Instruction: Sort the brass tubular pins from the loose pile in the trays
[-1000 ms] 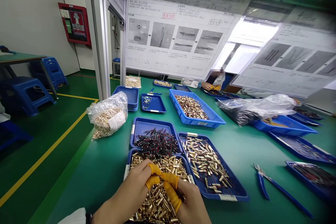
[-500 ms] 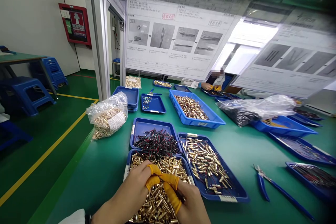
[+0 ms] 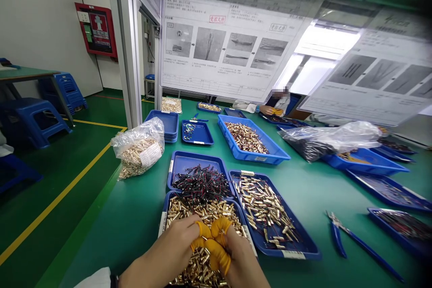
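Both hands meet fingertip to fingertip above a blue tray (image 3: 164,216) heaped with brass tubes (image 3: 199,265). Yellow cots cover their thumbs and some fingers. My left hand (image 3: 184,238) is closed in a pinch from the left side. My right hand (image 3: 227,247) is curled shut against it, with a tiny shiny spot showing at its fingertips. Whatever the fingers hold is hidden by the cots. Just beyond lies a tray of black wired parts (image 3: 202,182). To the right, another tray holds brass tubes with wires attached (image 3: 266,207).
Cutting pliers (image 3: 337,229) lie open on the green table at right. A bag of brass pieces (image 3: 138,153) stands at left. Farther back are a blue bin (image 3: 270,159) and stacked trays (image 3: 165,126). Instruction sheets (image 3: 222,72) hang overhead. A co-worker's gloved hand (image 3: 277,111) shows across the table.
My right hand has turned and its fingers have curled in closer against the left fingertips. A dark piece that showed below my right fingers is now out of sight. The left hand has barely shifted.
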`<state>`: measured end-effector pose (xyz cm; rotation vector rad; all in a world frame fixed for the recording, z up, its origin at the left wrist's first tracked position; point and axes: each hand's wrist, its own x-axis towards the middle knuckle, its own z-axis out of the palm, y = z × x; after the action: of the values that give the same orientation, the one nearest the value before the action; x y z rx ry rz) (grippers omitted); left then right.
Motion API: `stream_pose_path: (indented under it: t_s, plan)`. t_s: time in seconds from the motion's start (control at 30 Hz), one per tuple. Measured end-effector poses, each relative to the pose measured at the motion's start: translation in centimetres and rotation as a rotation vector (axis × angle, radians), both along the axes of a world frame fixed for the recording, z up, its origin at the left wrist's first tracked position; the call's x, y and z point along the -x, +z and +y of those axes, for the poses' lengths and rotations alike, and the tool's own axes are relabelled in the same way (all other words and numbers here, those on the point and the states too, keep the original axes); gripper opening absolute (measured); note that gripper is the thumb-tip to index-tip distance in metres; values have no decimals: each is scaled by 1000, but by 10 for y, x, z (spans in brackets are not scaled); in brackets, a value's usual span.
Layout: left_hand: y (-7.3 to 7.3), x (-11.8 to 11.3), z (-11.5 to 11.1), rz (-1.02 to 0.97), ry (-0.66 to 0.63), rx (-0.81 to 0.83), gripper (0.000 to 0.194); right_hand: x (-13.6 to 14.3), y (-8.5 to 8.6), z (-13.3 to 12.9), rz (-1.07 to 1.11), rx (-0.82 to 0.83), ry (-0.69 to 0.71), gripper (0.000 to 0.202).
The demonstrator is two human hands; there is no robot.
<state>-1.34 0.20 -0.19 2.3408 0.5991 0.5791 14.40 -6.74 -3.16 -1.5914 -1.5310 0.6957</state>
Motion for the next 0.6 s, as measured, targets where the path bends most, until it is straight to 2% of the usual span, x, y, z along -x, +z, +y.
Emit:
stream_pose_path:
  t_s: [0.13,0.3,0.5,0.6]
  plan:
    - [-1,0,-2,101,40,-45,34,2,14,1,67,37,35,23]
    - [-5,-3,-1,69,149,-11,30,0,28,3,149,2,45,17]
    - [-5,1,-5,145,142,-30,33,7,26,3,236,89,98,9]
    - [-17,7,-9,123,159,-21,31,9,19,4,115,60,130,14]
